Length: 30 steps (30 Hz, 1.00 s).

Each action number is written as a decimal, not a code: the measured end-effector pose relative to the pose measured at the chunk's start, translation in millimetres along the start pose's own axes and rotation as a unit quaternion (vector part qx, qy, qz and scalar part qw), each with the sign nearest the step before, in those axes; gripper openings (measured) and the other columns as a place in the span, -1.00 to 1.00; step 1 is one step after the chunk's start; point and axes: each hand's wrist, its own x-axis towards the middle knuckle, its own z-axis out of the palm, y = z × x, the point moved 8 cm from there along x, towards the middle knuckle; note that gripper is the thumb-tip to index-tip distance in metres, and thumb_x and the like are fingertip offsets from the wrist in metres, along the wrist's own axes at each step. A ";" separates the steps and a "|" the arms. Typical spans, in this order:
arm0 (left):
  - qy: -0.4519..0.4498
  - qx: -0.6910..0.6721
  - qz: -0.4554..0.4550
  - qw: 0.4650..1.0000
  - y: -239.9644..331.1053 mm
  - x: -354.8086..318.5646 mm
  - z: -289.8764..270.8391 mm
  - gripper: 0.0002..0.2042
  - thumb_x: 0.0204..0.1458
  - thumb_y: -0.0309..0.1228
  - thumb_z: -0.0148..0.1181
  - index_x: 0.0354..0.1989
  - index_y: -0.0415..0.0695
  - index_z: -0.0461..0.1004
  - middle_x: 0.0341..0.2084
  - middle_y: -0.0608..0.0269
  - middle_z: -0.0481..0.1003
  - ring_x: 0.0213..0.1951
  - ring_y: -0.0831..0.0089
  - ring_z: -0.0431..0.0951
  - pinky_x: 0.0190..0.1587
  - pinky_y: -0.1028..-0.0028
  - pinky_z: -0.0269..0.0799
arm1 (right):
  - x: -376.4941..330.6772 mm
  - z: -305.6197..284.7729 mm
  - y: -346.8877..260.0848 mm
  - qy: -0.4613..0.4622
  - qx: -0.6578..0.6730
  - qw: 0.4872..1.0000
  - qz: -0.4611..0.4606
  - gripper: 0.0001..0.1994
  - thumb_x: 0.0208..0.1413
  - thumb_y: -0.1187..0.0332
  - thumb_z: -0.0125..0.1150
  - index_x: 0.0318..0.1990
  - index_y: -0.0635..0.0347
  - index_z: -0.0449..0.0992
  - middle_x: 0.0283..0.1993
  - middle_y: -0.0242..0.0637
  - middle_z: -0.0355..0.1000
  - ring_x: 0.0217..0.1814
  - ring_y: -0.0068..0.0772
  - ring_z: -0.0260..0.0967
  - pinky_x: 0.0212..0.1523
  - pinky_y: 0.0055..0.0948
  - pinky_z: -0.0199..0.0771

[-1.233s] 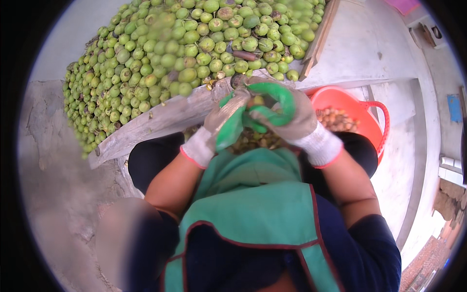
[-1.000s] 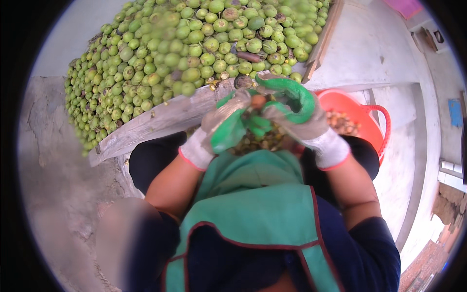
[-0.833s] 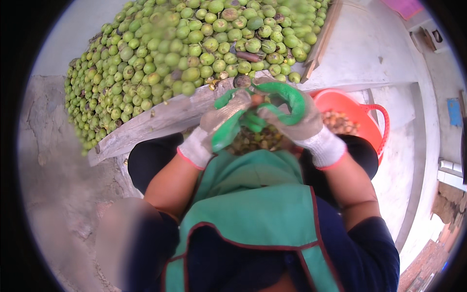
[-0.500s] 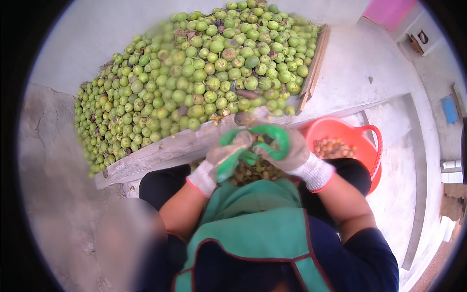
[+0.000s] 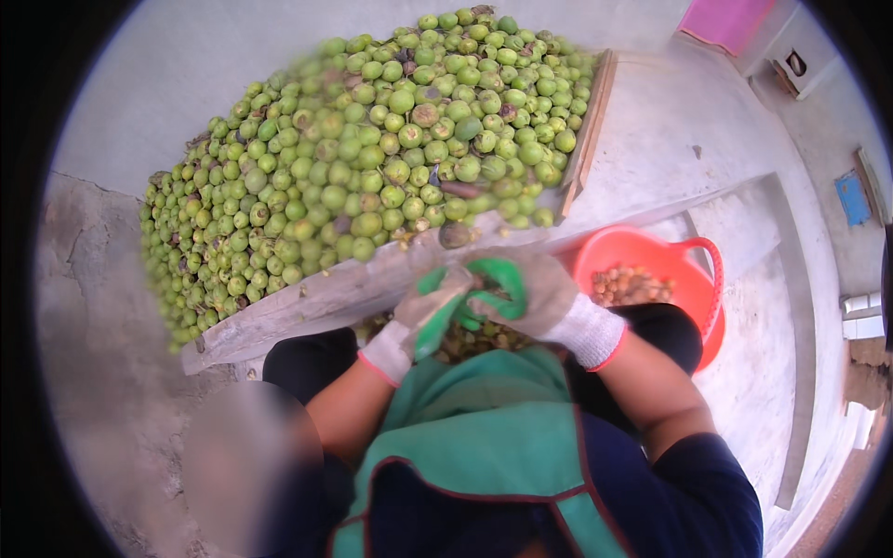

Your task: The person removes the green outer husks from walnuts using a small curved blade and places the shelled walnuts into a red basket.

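Note:
My left hand (image 5: 431,307) and my right hand (image 5: 521,293), in pale knit gloves with green fingers and palms, meet above my lap. Their fingers curl together around something small, which the gloves and the blur hide. Below them, a mass of yellowish-brown pieces like husks (image 5: 460,344) shows between my knees. Ahead of my hands a large heap of round green fruits (image 5: 372,139) lies behind a low pale ledge (image 5: 270,318). One brownish fruit (image 5: 455,234) rests on that ledge, just beyond my fingers.
To the right, beside my knee, stands a red bucket (image 5: 693,321) with a looped handle, partly filled with brown nuts (image 5: 633,285). A knife with a brown handle (image 5: 460,189) lies on the heap. A wooden board (image 5: 586,135) borders the heap's right side.
My hands stay together and have shifted slightly, the right one drawing a little to the left. The whole view has moved a bit; the heap and bucket appear unchanged.

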 end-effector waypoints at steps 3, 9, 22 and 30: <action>-0.018 0.065 -0.030 0.997 0.8 6.3 6.9 -0.75 0.28 -0.31 0.19 0.00 -0.21 0.49 -0.16 0.27 0.56 -0.24 0.51 0.57 -0.22 0.46 0.60 | -0.9 8.2 5.9 -0.042 -0.051 0.997 0.034 -0.59 0.06 0.15 0.32 0.05 0.07 0.50 -0.16 -0.12 0.56 -0.12 0.05 0.52 -0.13 -0.07 0.54; -0.059 0.279 -0.021 0.958 -4.3 7.3 21.3 -0.68 0.25 -0.20 0.23 -0.02 -0.20 0.52 -0.20 0.31 0.52 -0.21 0.49 0.56 -0.13 0.39 0.58 | -23.1 -18.1 32.8 -0.030 -0.086 0.994 0.064 -0.73 0.15 0.12 0.24 -0.12 0.04 0.56 -0.26 -0.02 0.55 -0.15 0.10 0.51 -0.16 -0.03 0.52; 0.049 0.437 -0.080 0.895 -43.1 42.3 -35.6 -0.37 0.22 0.07 0.13 0.29 -0.16 0.35 0.01 -0.02 0.54 -0.03 0.20 0.62 0.08 0.29 0.49 | -61.4 -60.8 110.9 0.070 -0.218 0.948 0.222 -0.65 0.26 0.00 0.11 0.02 -0.04 0.57 -0.04 -0.10 0.56 0.01 0.06 0.51 -0.01 -0.05 0.52; -0.089 0.780 -0.232 0.574 -60.0 2.3 -26.2 -0.39 0.17 0.15 0.01 0.38 0.25 0.24 0.01 -0.20 0.51 0.05 -0.11 0.56 0.18 0.10 0.44 | -92.6 79.8 190.8 -0.377 -0.213 0.815 0.384 -0.53 -0.15 0.14 0.44 -0.04 0.09 0.64 0.00 -0.21 0.61 0.07 -0.09 0.56 0.04 -0.12 0.60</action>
